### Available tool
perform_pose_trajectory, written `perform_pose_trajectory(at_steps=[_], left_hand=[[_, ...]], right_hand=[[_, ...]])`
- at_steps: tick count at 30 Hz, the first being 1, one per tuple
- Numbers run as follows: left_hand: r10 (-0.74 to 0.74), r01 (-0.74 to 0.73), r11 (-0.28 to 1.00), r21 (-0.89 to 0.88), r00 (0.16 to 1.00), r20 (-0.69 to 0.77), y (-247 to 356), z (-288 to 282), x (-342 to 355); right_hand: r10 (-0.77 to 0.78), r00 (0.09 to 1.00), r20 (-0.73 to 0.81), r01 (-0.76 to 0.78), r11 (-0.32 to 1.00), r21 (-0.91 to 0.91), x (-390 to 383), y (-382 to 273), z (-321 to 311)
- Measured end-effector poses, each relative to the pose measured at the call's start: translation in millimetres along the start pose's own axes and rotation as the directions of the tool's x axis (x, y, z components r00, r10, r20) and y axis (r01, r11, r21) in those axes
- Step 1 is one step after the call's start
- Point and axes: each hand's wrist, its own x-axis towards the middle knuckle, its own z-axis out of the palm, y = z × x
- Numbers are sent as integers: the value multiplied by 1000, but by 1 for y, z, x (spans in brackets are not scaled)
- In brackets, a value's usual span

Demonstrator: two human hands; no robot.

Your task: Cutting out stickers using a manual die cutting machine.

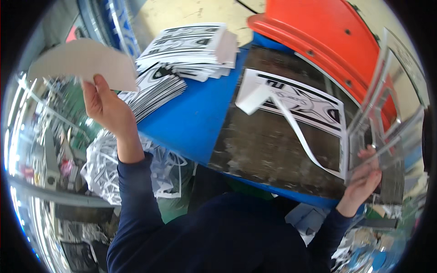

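Observation:
My left hand [102, 102] is closed on a pale, curved-edged blank piece [77, 61], held up left of the stacks. On a dark, worn board [277, 150] lies a white printed sheet [302, 102] with black bars and line graphics, partly cut, with a loose curling strip [296, 132] across it. My right hand [364, 182] grips a clear plastic template [382, 123] with cut-out openings, tilted up at the board's right side; some fingertips show blurred through it.
Two stacks of printed sheets [177, 50] sit on the blue table [182, 127]. A red machine part [309, 27] stands behind the board. A tangled pile of white offcut strips [104, 168] lies below the table's left edge.

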Motion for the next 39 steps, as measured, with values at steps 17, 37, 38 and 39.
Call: perform_pose_trajectory(at_steps=[17,37,38,39], left_hand=[[-146,-333,914,233,267,953,-22,38,-74],[-84,-267,964,12,-259,962,49,98,-141],[-101,-291,956,38,-207,973,46,95,-137],[-104,-307,950,55,-146,984,42,92,-132]], right_hand=[[-21,999,24,18,993,115,0,12,-7],[-135,939,318,297,784,-545,30,-70,29],[-151,919,364,350,737,-578,32,-69,35],[-165,897,411,404,686,-605,34,-68,40]])
